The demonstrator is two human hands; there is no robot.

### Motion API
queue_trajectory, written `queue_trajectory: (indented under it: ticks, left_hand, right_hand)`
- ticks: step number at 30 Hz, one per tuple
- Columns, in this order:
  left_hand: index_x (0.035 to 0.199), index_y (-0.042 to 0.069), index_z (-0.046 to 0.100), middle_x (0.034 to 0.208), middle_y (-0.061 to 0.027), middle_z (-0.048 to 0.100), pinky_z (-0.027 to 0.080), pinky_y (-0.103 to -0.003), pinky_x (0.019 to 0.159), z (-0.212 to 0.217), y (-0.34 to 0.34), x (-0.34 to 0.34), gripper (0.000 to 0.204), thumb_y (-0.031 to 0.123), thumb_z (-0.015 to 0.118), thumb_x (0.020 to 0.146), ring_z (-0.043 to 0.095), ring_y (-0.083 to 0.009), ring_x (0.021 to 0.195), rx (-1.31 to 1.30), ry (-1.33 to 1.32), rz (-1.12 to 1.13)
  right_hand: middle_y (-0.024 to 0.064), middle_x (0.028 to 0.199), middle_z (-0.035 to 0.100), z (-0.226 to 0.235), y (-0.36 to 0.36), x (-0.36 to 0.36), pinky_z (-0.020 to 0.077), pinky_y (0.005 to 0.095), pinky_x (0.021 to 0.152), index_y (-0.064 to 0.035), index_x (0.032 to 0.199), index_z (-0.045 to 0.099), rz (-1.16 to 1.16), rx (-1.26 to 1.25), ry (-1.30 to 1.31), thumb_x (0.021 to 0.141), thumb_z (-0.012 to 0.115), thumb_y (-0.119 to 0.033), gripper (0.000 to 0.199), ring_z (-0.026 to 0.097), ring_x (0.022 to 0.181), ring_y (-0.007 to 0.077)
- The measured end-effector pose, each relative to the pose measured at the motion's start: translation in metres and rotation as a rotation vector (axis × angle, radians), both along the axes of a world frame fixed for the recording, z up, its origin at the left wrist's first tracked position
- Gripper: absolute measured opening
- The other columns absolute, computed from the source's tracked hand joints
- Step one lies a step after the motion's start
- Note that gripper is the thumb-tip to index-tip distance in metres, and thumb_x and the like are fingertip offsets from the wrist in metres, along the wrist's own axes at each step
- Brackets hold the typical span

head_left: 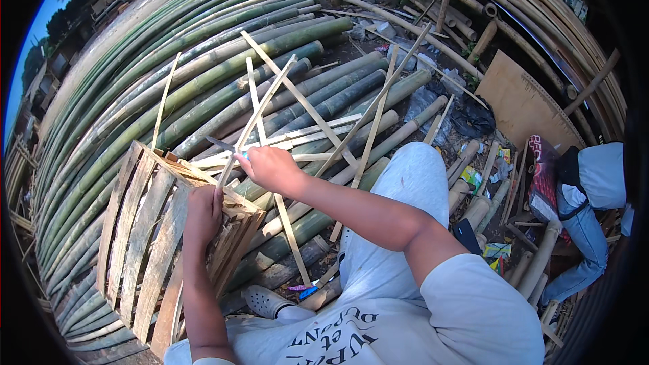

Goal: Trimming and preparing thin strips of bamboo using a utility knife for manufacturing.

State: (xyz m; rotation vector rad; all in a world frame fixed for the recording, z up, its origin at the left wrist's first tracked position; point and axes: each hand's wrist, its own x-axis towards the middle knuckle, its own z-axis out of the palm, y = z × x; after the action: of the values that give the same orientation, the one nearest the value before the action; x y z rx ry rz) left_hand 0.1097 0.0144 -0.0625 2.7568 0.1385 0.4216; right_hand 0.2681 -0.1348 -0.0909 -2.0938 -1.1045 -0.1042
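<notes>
My right hand [272, 170] is closed round the handle of a knife, and the knife's blade [220, 144] points left across a pale bamboo strip [260, 111]. The strip slants up and away over the poles. Its near end is pinched in my left hand [203, 209], whose fingers are partly turned from view. That hand is at the top edge of a slatted wooden crate [145, 230], which stands tilted by my left forearm. More split bamboo strips [304, 105] lie crossed just beyond my hands.
Long green bamboo poles [182, 74] lie in rows ahead and to the left. At right are plastic litter [473, 176], a brown board [520, 105] and a seated person's jeans-clad leg [581, 250]. My shoe [265, 301] is below the crossed strips.
</notes>
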Motion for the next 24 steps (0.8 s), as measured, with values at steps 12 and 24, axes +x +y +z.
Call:
queue_trajectory:
  ticks: [12,24]
  left_hand:
    - [0.078,-0.001,0.060,0.078,-0.0228,0.062,0.043,-0.050,0.083,-0.006,0.008,0.012,0.036,0.021,0.044,0.100,0.058,-0.0436,0.081,0.006,-0.038,-0.016]
    - [0.084,0.003,0.069,0.084,-0.0194,0.067,0.040,-0.047,0.097,0.000,0.008,0.015,0.047,0.031,0.037,0.104,0.063,-0.0393,0.088,0.081,0.180,0.047]
  right_hand:
    - [0.0259,0.077,0.067,0.015,0.005,0.001,0.0520,0.0541,0.068,0.0019,0.078,0.067,-0.064,-0.171,0.034,0.102,0.042,-0.041,0.056,0.066,0.074,0.0452]
    - [0.0335,0.088,0.065,0.017,0.016,0.000,0.0491,0.0571,0.079,0.0074,0.085,0.068,-0.154,-0.298,0.038,0.102,0.039,-0.044,0.062,0.064,0.088,0.0502]
